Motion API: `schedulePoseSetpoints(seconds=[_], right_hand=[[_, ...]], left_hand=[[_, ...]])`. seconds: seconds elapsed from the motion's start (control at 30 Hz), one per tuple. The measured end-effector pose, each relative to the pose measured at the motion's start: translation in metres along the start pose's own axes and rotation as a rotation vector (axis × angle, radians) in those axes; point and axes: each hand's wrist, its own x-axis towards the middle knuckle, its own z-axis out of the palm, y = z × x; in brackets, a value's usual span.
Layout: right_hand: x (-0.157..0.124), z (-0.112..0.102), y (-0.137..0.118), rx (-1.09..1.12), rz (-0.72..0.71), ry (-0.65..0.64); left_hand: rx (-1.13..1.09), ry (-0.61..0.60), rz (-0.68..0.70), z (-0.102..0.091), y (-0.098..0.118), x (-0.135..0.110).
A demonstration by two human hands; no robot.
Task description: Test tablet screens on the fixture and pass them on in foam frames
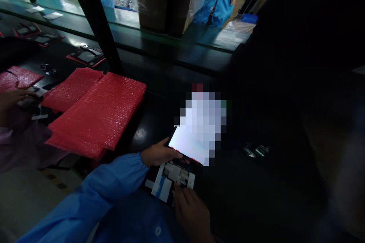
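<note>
My left hand [159, 153] grips the lower left edge of a lit display panel [185, 142], which glows white and is tilted up. A mosaic covers the panel's upper part. Just below it lies an opened flat electronic unit [162, 186] with white, silver and blue parts, close to my body. My right hand [192, 207] rests at the unit's right side, fingers bent and drawn together, their tips touching its inner parts. Whatever those fingertips may pinch is too small and dark to make out.
Stacked red bubble-wrap pouches [102, 110] lie left on the dark bench [154, 117]. A co-worker's hand [13, 100] works beyond them. More units on red pouches [88, 56] lie farther back. A dark post [97, 22] crosses the view. A small shiny part [256, 150] sits right.
</note>
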Motion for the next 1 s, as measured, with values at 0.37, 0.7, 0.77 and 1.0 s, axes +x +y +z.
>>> schedulePoseSetpoints(seconds=[0.37,0.7,0.77,1.0], right_hand=[[0.063,-0.023,0.071,0.774,1.136,0.375],[0.12,-0.066,0.085,0.931,0.992,0.471],[0.127,-0.059,0.085,0.883,0.842,0.451],[0.13,-0.001,0.086,0.539,0.417,0.339]], left_hand=[[-0.024,-0.164,0.009,0.005,0.001,-0.004],[0.029,-0.122,0.131,0.007,0.053,-0.007],[0.066,0.148,0.181,0.017,0.057,0.008],[0.151,0.4,0.121,0.027,0.03,0.028]])
